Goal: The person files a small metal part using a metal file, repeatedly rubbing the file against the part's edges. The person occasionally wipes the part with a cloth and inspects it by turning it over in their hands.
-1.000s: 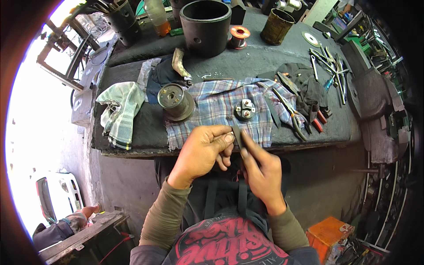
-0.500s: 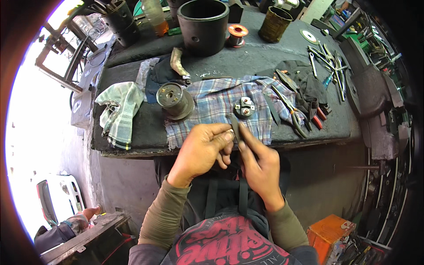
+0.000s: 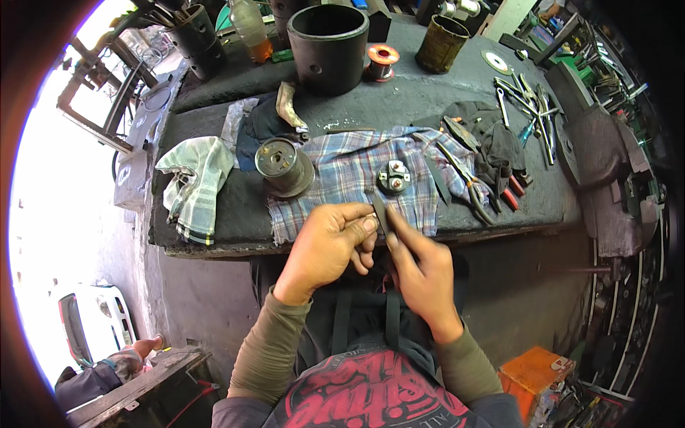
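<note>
Both hands met at the worktop (image 3: 214,235) edge. The left hand (image 3: 332,242) pinched a thin blade (image 3: 379,210), steadying it; the right hand (image 3: 421,267) closed on its lower end.

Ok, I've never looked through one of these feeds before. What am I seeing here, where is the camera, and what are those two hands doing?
There is no machine here. A person works with bare hands, and the camera sits on their head looking down, so the forearms come in from the bottom edge and straight lines bend near the rim.

The left hand and right hand meet just in front of the workbench. Between them they hold a thin dark flat strip; what it is exactly is too small to tell.

On the bench lies a plaid cloth with a small round metal part with terminals on it. Left of that stands a round grey cylinder part, then a checked rag. Behind stand a large black cylinder and a spool of copper wire. Pliers and other hand tools lie to the right.
</note>
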`<state>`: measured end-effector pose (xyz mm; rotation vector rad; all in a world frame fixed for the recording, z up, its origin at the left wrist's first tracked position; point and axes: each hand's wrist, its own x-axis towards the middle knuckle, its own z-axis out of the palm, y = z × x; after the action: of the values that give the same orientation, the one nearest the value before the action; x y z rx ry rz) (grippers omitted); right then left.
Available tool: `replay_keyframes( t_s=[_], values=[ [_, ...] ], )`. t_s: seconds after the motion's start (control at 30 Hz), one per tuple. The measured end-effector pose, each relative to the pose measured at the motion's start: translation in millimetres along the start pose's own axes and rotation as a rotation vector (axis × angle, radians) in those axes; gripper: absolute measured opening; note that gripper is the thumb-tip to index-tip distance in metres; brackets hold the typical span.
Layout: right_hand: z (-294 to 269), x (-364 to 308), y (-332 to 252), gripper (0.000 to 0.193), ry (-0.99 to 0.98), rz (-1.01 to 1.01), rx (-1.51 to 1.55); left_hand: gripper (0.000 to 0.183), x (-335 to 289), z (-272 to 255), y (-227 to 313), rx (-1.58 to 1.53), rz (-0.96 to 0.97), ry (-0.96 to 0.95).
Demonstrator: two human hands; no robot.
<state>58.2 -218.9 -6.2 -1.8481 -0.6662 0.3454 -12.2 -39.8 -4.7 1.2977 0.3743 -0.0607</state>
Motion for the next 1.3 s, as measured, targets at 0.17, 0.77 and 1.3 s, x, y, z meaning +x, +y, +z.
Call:
replay_keyframes(
  t_s=[0.17, 0.77, 1.3],
  values=[
    [4, -1, 3, 0.041, 0.029, -0.03, 0.026, 0.026, 1, 3, -1, 0.016, 0.002, 0.012],
    [-12, -46, 14, 0.045, -0.026, 0.138, 0.057, 0.03, -2, 5, -1, -0.024, 0.003, 0.052],
    [6, 11, 5, 0.042, 0.028, -0.017, 0.088, 0.025, 3, 3, 0, 0.035, 0.011, 0.004]
  ],
)
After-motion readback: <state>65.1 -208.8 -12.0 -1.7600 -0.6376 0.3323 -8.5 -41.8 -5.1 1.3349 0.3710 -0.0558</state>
